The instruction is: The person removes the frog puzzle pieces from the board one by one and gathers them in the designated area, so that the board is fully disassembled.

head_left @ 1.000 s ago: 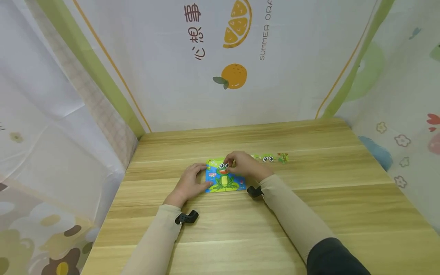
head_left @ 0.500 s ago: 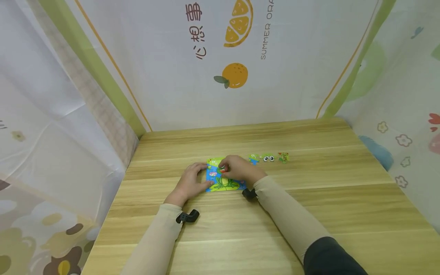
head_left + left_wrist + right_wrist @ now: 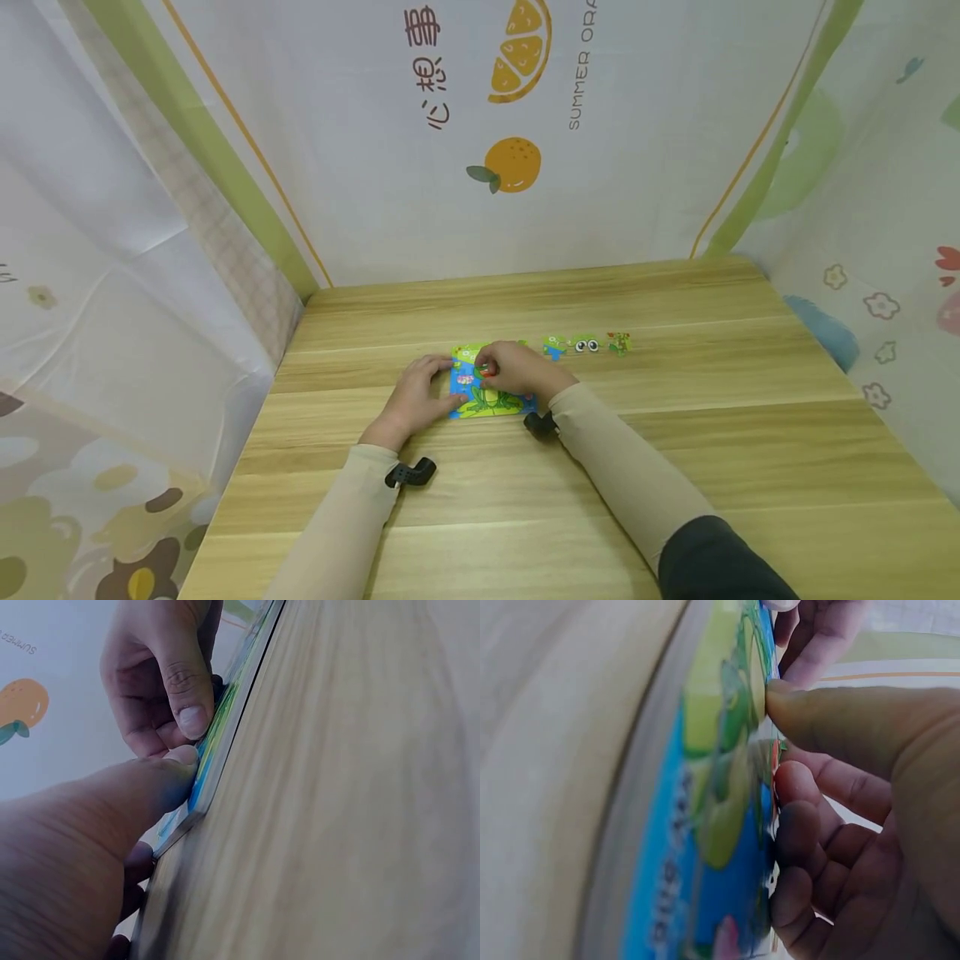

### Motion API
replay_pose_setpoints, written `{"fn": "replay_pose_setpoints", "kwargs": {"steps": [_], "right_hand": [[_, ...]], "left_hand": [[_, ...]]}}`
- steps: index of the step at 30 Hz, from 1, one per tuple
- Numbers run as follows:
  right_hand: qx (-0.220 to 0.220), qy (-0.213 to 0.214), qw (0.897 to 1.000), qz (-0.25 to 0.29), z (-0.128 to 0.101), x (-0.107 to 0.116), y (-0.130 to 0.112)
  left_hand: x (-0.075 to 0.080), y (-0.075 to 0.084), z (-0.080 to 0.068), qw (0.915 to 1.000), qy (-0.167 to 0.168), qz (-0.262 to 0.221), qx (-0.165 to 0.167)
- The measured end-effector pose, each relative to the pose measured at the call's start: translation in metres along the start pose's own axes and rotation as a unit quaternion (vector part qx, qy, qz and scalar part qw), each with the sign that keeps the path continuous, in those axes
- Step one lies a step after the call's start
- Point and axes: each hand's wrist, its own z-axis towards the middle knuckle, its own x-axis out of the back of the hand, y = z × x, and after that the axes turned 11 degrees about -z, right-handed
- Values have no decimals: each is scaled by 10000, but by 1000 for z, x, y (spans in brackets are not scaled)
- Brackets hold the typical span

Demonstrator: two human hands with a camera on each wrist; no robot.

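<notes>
A frog jigsaw puzzle (image 3: 491, 408) in a flat board lies on the table, blue, yellow and green. My left hand (image 3: 412, 400) rests at its left side, thumb on the lower left corner and fingers by the upper left one. Over the frog's head, my right hand (image 3: 517, 367) pinches a small puzzle piece (image 3: 489, 369) with red and green on it, close over the board. In the right wrist view, thumb and fingertips are right at the board's face, with the piece (image 3: 778, 754) mostly hidden between them.
To the right of the board lie a blue-green puzzle piece (image 3: 554, 347), a piece with frog eyes (image 3: 586, 345) and a patterned green piece (image 3: 618, 343). Printed cloth (image 3: 615, 192) hangs behind the wooden table (image 3: 480, 517) and at both sides.
My right hand has shifted slightly left and down over the frog's head, covering the eyes there and uncovering the blue-green piece. The left hand stays at the board's edge.
</notes>
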Motion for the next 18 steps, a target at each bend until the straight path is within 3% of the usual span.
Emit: {"fn": "replay_pose_setpoints", "kwargs": {"steps": [18], "right_hand": [[70,276,9993,-246,-1,1,-6]], "left_hand": [[-3,-2,0,9998,173,60,-56]]}}
